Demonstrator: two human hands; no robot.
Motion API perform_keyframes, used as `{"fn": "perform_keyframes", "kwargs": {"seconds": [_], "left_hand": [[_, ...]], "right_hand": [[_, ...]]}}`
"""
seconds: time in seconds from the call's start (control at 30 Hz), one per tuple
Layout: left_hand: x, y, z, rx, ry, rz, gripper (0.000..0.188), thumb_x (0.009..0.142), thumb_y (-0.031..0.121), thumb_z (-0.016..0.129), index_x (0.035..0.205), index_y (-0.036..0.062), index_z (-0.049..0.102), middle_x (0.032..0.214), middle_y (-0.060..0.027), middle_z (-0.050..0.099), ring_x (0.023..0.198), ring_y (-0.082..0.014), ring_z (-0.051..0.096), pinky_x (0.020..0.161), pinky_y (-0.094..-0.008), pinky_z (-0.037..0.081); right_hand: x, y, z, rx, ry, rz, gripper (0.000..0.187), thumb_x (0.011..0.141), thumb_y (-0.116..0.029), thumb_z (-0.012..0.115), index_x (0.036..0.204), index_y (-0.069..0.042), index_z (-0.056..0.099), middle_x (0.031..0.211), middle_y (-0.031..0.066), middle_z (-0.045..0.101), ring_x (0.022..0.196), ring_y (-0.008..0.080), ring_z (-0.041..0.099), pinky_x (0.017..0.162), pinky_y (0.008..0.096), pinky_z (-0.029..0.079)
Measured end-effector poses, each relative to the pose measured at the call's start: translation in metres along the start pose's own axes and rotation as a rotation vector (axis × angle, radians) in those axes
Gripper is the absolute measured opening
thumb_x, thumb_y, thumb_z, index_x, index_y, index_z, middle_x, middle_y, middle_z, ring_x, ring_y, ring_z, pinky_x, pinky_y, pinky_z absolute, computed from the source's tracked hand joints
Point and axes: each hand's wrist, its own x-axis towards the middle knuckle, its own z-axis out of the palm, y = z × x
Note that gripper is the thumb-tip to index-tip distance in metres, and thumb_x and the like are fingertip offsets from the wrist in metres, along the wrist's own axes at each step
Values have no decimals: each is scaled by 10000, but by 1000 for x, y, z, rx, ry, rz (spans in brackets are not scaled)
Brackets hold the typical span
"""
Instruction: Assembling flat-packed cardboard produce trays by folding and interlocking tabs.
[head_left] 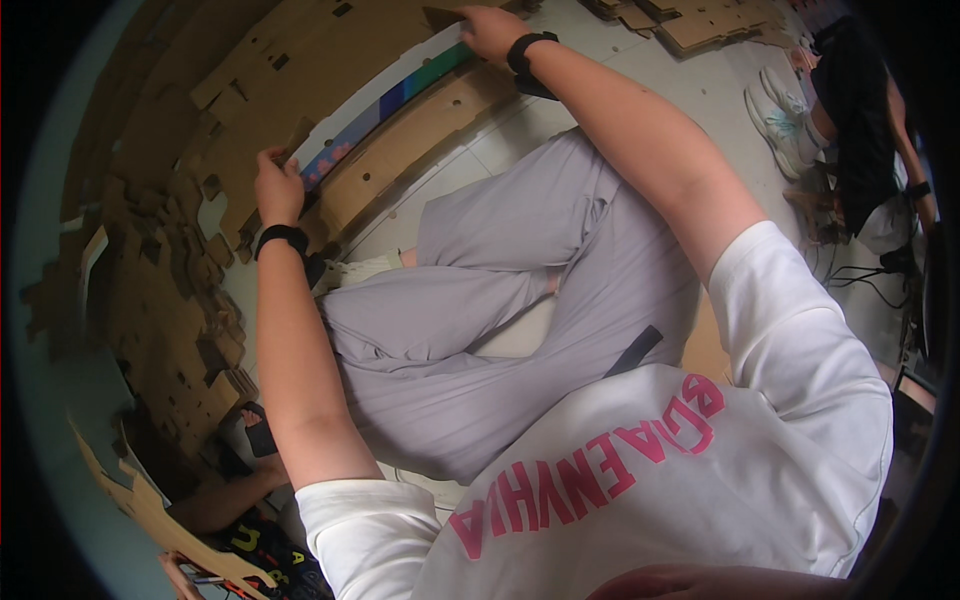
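Head view, left hand [277,190] and right hand [490,32] gripping opposite ends of long cardboard panel [400,130], stretched between them

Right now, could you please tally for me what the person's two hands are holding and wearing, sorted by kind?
Hands: 2, the left hand and the right hand
Black wristbands: 2, the left one and the right one
Flat cardboard sheet with a coloured printed edge, gripped at both ends: 1
Total: 5

The scene is viewed from one head-worn fisheye camera, aimed steeply down, close above both hands and the lap beneath them.
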Motion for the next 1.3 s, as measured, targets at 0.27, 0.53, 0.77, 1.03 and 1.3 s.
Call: {"fn": "perform_keyframes", "kwargs": {"seconds": [0.27, 0.53, 0.77, 1.03, 1.3], "left_hand": [[0, -2, -5, 81, -68, 12, 424, 871, 147, 740, 1229, 16, 554, 1139, -246, 693, 1074, -427, 666, 930, -460, 520], [-1, -3, -10, 88, -118, 30, 514, 785, 200, 839, 1187, 4, 586, 1146, -229, 696, 1108, -377, 672, 958, -428, 520], [-1, -9, -1, 116, -80, 18, 520, 797, 203, 819, 1221, 18, 581, 1120, -261, 698, 1103, -433, 658, 938, -469, 520], [-4, -2, -3, 89, -85, 57, 656, 788, 186, 825, 1335, 39, 493, 1155, -269, 692, 1109, -446, 653, 940, -482, 518], [-5, 5, -11, 48, -263, 99, 673, 726, 117, 852, 1351, 56, 611, 1211, -200, 713, 1104, -339, 695, 947, -415, 546]], "right_hand": [[-3, -6, -9, 45, -96, 138, 369, 849, -176, 674, 1190, -39, 637, 1105, 244, 712, 1076, 401, 672, 938, 462, 534], [-4, -9, -12, 31, -158, 128, 380, 838, -144, 674, 1186, -17, 589, 1103, 269, 699, 1077, 424, 665, 928, 465, 533], [1, -2, 1, -104, -158, 86, 428, 857, -180, 652, 1217, 31, 554, 1139, 289, 683, 1104, 437, 650, 957, 481, 527], [-2, -7, -10, -93, -191, 111, 439, 859, -188, 661, 1243, -5, 552, 1152, 285, 680, 1114, 428, 650, 936, 480, 530], [-7, -3, -6, -165, -191, -12, 691, 842, -307, 768, 1443, -78, 516, 1291, 171, 671, 1176, 346, 643, 1003, 443, 515]]}}
